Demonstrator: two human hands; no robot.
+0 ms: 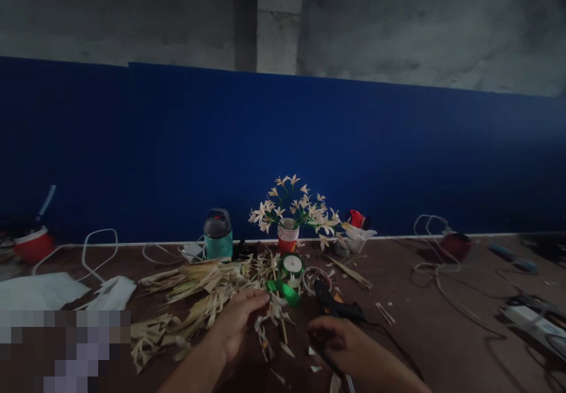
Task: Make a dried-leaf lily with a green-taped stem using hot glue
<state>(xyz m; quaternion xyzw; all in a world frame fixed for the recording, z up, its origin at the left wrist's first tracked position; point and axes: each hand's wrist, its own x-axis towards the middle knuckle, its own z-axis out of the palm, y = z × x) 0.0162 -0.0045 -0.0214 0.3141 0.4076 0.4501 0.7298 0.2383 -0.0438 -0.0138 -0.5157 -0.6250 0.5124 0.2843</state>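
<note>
My left hand [239,322] reaches into a heap of dried leaf strips [207,298] on the brown table, its fingers curled and pinched on some strips beside a green ribbon [285,290]. My right hand [340,343] lies lower right with fingers closed round a thin dark tool I cannot make out, just in front of a black glue gun [338,307]. A roll of green ribbon [292,264] sits behind the heap. A red cup of handmade pale flowers [289,216] stands at the back.
A teal jar with a dark lid [218,233] stands left of the flowers. White cables [95,251] loop at left, more cords [435,275] at right. A red bowl [33,244] sits far left. White sheets [39,291] lie at left. A blue wall panel rises behind.
</note>
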